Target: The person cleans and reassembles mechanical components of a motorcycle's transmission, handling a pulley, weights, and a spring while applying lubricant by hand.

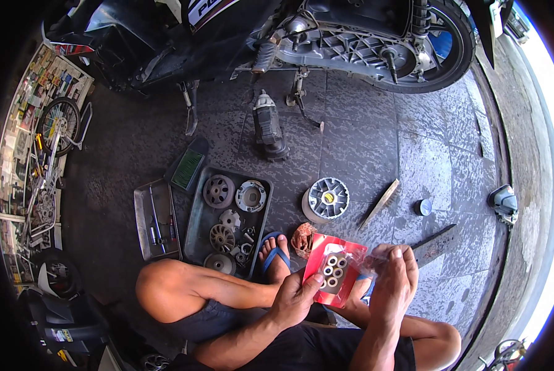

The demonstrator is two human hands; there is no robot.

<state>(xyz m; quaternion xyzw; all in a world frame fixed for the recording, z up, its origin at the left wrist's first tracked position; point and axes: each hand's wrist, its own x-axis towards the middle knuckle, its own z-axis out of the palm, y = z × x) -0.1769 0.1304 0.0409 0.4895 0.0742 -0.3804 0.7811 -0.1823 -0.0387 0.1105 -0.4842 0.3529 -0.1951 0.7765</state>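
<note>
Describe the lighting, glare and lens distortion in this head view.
Head view: strong fisheye, floor tile seams bow toward a black rim; daylight blows out the right edge, while the left wall is dim; mild sheen on the clear plastic of the red roller pack held by the left hand and right hand; centre sharp.

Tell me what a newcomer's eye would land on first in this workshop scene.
First, the red packet of small rollers low in the middle, held by the left hand while the right hand pinches its clear plastic edge. Next, the dark tray of round metal drive parts on the floor just left of the person's blue sandal. Behind, a scooter's rear wheel and engine case span the top.
</note>
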